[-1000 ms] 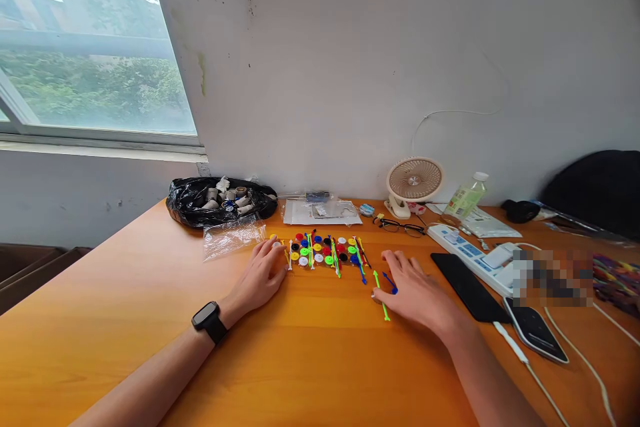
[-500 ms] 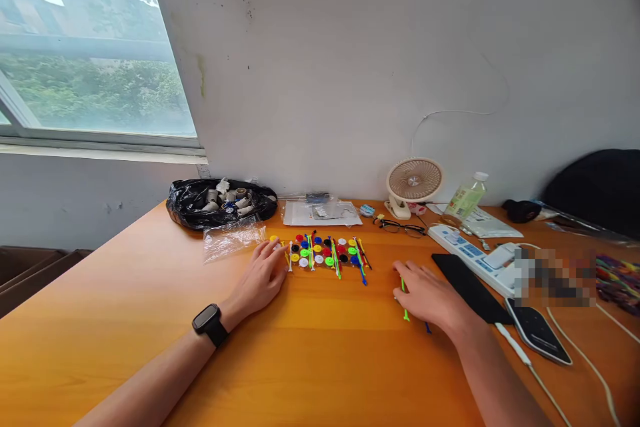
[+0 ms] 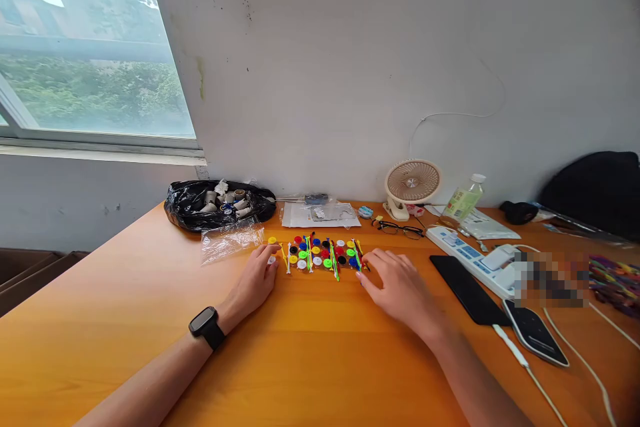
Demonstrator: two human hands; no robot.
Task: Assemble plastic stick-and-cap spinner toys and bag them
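Observation:
A cluster of small coloured plastic discs and thin coloured sticks (image 3: 320, 253) lies on the orange wooden table (image 3: 310, 347). My left hand (image 3: 255, 280) rests flat at the cluster's left end, fingertips touching a white disc; a black smartwatch (image 3: 207, 327) is on that wrist. My right hand (image 3: 397, 285) lies palm down at the cluster's right end, fingers spread and touching the sticks there. Whether anything sits under the right palm is hidden.
A black bag of small spools (image 3: 220, 202) and a clear plastic bag (image 3: 231, 240) lie behind the left hand. Right of the cluster are glasses (image 3: 397, 229), a small fan (image 3: 412, 183), a bottle (image 3: 464, 201), a power strip (image 3: 475, 260), two phones (image 3: 467, 288) and cables.
My right hand, which had slid a green and a blue stick out to the right, has come back left to the cluster's right end. The left hand has barely moved.

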